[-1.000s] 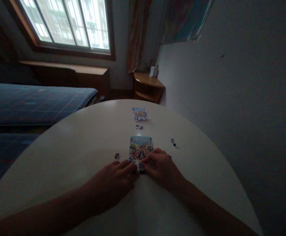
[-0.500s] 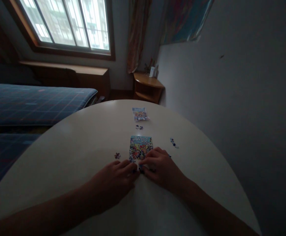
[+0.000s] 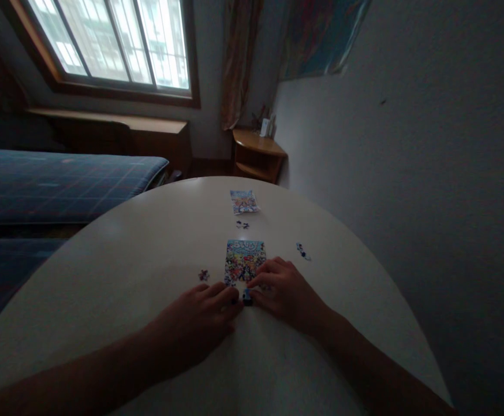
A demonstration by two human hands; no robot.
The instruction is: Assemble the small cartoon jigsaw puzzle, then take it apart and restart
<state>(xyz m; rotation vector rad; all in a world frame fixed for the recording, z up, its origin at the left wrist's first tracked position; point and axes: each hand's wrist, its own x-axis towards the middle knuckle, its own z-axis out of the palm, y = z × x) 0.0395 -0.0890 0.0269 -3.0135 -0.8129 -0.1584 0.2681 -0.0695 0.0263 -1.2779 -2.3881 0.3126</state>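
Daylight from a barred window, far beyond the fingers and to their left, barely lights the room; under both hands spreads a round white table, smooth enough to shine. Between the two sets of fingertips lies a small blue-and-dark piece; the left hand has its fingers bent down just beside it, tips curled over something dark — whether they grip it I cannot tell; the right hand has thumb and forefinger at the piece's other side, near or touching, and a firm pinch cannot be made out.

By its look the piece should be light and stiff, apt to slide on the slick top; its edges seem the place to take hold, with a fingertip pinch, as any thin knobs may bend. Just ahead of the fingers lies a flat, brightly printed picture card, its near right corner behind the right fingers; loose bits lie left of it, beyond the right knuckles and past its far edge.

Farthest from the fingers on the table rests a printed packet; it looks flat — its contents, if any, are hidden.
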